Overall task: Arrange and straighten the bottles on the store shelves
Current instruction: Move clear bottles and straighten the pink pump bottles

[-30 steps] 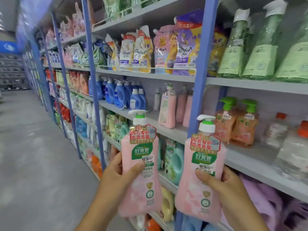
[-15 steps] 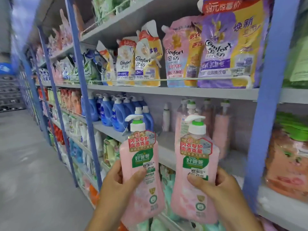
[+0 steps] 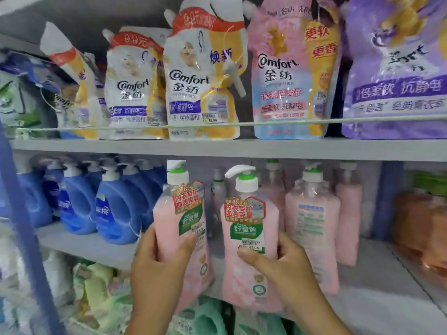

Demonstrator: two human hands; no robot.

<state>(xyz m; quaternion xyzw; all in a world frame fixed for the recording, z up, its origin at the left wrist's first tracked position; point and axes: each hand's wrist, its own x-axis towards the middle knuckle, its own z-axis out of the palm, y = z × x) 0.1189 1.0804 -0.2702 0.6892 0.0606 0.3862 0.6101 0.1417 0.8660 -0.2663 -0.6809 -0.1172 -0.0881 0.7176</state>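
You held two pink pump bottles up in front of the middle shelf (image 3: 96,247), one in each hand. Your left hand (image 3: 157,264) gripped the left pink bottle (image 3: 180,228) low on its body, thumb curled across the front just under the green label and the fingers wrapped behind it. Your right hand (image 3: 280,264) gripped the right pink bottle (image 3: 246,238) in the same way, thumb pressed over the price sticker and fingers curled round its right edge. Both bottles stood roughly upright with their white pump heads pointing left, the left one tilted slightly, and a narrow gap lay between them. Whether either base touched the shelf could not be told, since your hands and the bottles covered that spot.

Just right of the right bottle, more pink bottles (image 3: 312,228) stood on the shelf, one with its back label turned outward. To the left stood a cluster of blue detergent jugs (image 3: 113,211). On the shelf above (image 3: 242,148), Comfort refill pouches (image 3: 200,76) leaned behind a thin guard rail (image 3: 242,125), white and yellow ones beside a pink pouch (image 3: 287,76) and a purple pouch (image 3: 396,76).
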